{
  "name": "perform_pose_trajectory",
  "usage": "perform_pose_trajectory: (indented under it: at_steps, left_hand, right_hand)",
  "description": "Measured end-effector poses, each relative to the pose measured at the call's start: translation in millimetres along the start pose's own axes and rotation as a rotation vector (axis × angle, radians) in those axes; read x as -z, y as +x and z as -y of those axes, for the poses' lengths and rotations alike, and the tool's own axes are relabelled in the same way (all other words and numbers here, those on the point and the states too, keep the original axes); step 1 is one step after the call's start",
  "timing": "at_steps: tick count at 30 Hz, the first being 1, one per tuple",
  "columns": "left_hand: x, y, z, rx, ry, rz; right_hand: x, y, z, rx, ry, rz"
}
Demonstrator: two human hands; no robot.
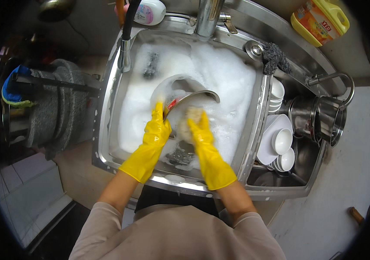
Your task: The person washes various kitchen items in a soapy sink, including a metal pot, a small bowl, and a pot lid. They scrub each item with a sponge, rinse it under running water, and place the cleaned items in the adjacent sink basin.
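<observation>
My left hand (pixel 159 125), in a yellow rubber glove, grips the rim of a round metal vessel (pixel 191 95), possibly a pan lid or bowl, tilted over the suds. A red label shows beside my fingertips. In my right hand (pixel 201 126), gloved the same way, is a blurred, pale scrubbing pad (pixel 188 125), just right of the vessel. Both hands are over the large stainless steel sink (pixel 248 136), which holds thick white foam (pixel 227 74). A rounded shape lies partly under the foam behind the vessel; I cannot tell what it is.
The smaller right basin holds white bowls (pixel 282 141), a white plate (pixel 263 149) and metal pots (pixel 305 117). A dark scouring pad (pixel 274 58) lies by a sink strainer (pixel 254 49). The faucet (pixel 208 19) rises at the back, near a yellow detergent jug (pixel 320 22). Grey pots (pixel 55 107) stand left.
</observation>
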State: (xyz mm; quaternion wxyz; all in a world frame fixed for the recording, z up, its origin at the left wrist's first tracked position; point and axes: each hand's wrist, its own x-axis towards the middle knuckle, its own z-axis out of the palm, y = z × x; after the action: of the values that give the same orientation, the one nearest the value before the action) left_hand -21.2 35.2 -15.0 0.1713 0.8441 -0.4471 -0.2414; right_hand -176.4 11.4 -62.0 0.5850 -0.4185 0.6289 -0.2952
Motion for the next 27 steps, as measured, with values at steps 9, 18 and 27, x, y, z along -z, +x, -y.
perform_pose_trajectory:
  at_steps: [9,18,27]
  left_hand:
    - [27.1,12.9,-17.3,0.029,-0.051,0.099]
    - [68.4,82.7,-51.5,-0.077,0.048,0.337]
    - [56.8,47.8,-76.4,0.018,0.058,0.209]
  right_hand:
    - [25.5,-7.1,40.3,0.135,-0.857,0.508]
    - [3.0,-21.5,7.1,0.846,-0.940,0.343]
    - [-16.2,-33.3,28.6,0.483,-0.608,0.357]
